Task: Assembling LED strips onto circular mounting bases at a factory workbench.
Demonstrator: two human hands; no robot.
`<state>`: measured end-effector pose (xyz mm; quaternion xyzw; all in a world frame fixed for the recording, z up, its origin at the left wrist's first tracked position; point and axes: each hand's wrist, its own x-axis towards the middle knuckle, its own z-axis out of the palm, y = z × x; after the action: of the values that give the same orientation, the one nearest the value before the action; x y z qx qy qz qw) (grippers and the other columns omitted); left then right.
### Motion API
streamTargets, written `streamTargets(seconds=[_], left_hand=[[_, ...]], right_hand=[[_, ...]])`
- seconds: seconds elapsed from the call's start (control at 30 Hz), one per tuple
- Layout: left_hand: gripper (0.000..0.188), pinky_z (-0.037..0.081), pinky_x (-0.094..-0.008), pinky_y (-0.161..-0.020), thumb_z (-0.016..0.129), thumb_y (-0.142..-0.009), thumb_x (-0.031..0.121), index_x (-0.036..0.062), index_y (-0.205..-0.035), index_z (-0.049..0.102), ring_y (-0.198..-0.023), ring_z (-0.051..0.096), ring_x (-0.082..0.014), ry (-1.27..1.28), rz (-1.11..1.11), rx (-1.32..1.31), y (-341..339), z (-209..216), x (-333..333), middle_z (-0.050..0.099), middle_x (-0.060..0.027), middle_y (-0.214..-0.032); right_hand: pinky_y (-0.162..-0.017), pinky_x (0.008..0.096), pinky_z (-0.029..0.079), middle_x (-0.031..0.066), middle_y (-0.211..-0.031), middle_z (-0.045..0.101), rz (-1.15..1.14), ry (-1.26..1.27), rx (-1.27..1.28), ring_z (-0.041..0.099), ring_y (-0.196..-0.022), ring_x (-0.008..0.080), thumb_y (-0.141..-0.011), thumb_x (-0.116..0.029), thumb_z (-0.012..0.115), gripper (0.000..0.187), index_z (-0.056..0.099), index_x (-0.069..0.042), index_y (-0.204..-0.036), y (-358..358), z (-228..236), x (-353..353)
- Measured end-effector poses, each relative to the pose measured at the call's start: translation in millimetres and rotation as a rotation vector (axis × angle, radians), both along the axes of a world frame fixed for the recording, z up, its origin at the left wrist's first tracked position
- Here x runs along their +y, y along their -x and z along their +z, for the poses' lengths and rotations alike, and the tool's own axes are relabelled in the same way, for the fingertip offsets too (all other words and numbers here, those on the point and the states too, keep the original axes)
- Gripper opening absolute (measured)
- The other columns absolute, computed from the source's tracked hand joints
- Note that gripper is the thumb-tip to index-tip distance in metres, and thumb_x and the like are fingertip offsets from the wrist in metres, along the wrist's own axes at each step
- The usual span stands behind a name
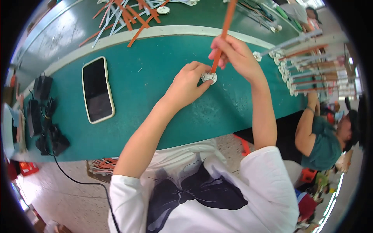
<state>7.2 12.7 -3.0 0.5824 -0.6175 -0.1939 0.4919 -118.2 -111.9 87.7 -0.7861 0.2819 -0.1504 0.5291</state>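
Observation:
Between the thumb and fingers of my left hand [189,82] is a small round white plastic piece [210,77], held just above the green tabletop. My right hand [236,54] pinches a long flat orange strip [227,25], which rises steeply past the top of the picture. The strip's lower end meets the white piece at my left fingertips. Whether it sits inside the piece or only touches it, I cannot tell. Both hands are closed, in the middle right of the table.
A phone [97,90] lies on the green table [136,62] at left, beside black power adapters [35,112] with cables. Orange and white strips [126,15] are heaped beyond the pale ledge. More strips with white round ends [307,72] lie at right, near another person [324,139].

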Motion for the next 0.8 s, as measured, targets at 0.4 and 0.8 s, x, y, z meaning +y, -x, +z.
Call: streamTargets(seconds=[0.4,0.8], left_hand=[[0.025,0.05,-0.0378,-0.071,0.073,-0.074,0.011,0.004,-0.092,0.059,-0.081,0.06,-0.0286,-0.117,0.131,0.007,-7,7,0,0.058,-0.01,-0.084],[0.022,0.049,-0.039,-0.075,0.071,-0.072,0.014,0.0033,-0.088,0.062,-0.08,0.062,-0.0275,-0.095,0.053,-0.148,-7,5,-2,0.061,-0.0098,-0.08]], right_hand=[[-0.077,0.0288,0.051,0.0125,-0.103,0.064,-0.131,-0.044,-0.222,0.061,-0.084,0.015,-0.099,-0.015,0.052,0.02,0.052,0.0,-0.112,15,-52,17],[-0.081,0.0289,0.05,0.0125,-0.1,0.064,-0.105,-0.089,-0.262,0.061,-0.092,0.0148,-0.097,-0.012,0.054,0.016,0.051,0.001,-0.107,18,-55,20]])
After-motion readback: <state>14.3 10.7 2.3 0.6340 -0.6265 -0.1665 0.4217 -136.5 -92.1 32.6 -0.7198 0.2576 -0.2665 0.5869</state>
